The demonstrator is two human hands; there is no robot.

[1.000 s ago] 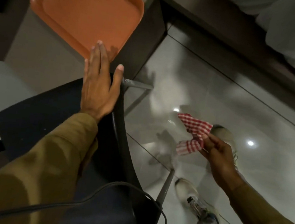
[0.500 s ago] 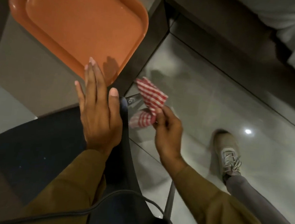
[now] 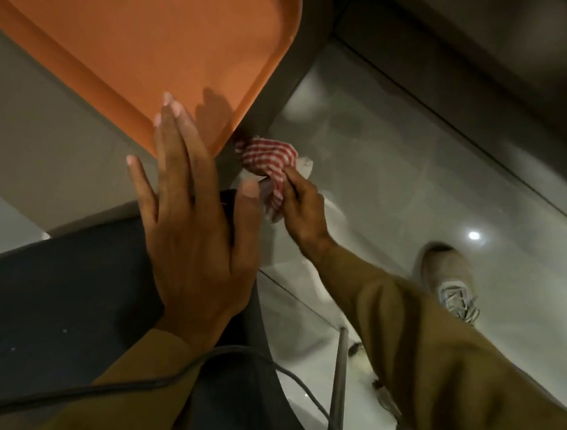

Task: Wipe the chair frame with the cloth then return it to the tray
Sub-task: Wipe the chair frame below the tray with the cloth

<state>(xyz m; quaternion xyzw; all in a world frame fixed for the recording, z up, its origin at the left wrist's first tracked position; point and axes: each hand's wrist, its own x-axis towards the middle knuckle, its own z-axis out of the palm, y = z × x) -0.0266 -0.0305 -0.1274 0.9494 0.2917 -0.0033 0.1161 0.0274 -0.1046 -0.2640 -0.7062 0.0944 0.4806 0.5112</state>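
A glossy grey tiled floor fills the right side of the room, bright with reflected ceiling light, and a grey worktop runs along the far left with its dark edge dropping straight down to the floor. On that worktop sits the orange tray, bare inside, its near-right corner hanging out to the worktop edge. Below it, nearer, is the dark chair, with one thin metal leg showing low on the right.

The left hand lies flat and spread wide on the chair's upper edge, gripping nothing, just steadying it. The right hand is pinched closed around the red checked cloth, which is bunched up just right of the chair's top corner and below the tray's corner, close to the worktop edge; whether it actually touches the frame there I cannot tell.

To wipe well, I'd say the cloth should be wrapped round the frame and drawn along its length, while the flat hand stops the chair shifting. A looser, flatter wad would cover more metal.

Room is tight at the far end: tray corner, worktop edge and chair top crowd together. The open space is to the right, over the floor, apart from the person's shoe. A dark cable crosses the near part of the chair and could snag a sleeve.
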